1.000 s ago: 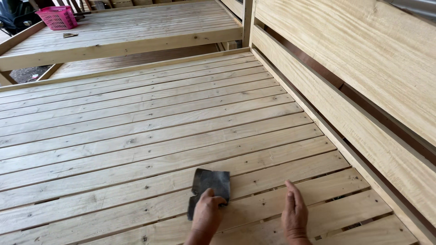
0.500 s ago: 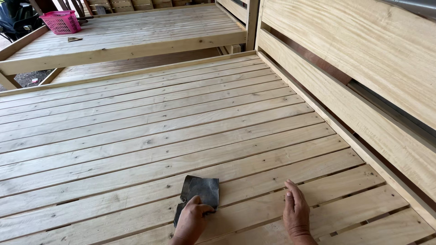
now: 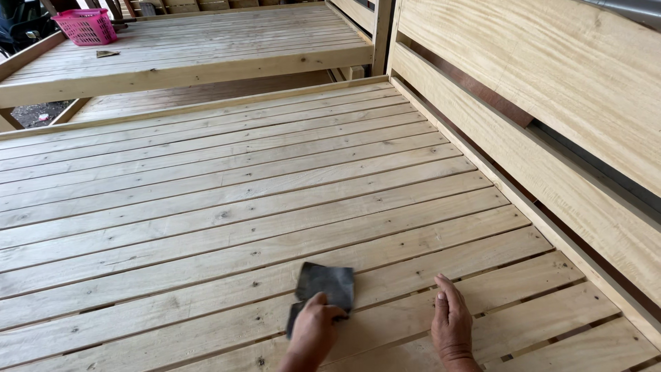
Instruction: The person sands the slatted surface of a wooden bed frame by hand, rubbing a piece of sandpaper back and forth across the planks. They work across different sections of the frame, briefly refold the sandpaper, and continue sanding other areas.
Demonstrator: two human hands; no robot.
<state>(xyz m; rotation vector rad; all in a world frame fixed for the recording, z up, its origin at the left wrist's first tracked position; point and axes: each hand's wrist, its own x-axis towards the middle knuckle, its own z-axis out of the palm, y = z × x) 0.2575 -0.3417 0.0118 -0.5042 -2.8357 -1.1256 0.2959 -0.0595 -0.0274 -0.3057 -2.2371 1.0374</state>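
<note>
Sandpaper [image 3: 325,284] on slats [image 3: 275,200]; basket [image 3: 86,25] behind

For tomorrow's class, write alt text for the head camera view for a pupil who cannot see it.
A person's left hand presses a dark grey abrasive sheet onto a pale wooden slatted platform, with the right hand flat on a slat beside it. A plank wall rises at right; a pink basket sits far behind.

Open slats [image 3: 227,207] ahead and left; side board [image 3: 551,158] walls the right.
</note>
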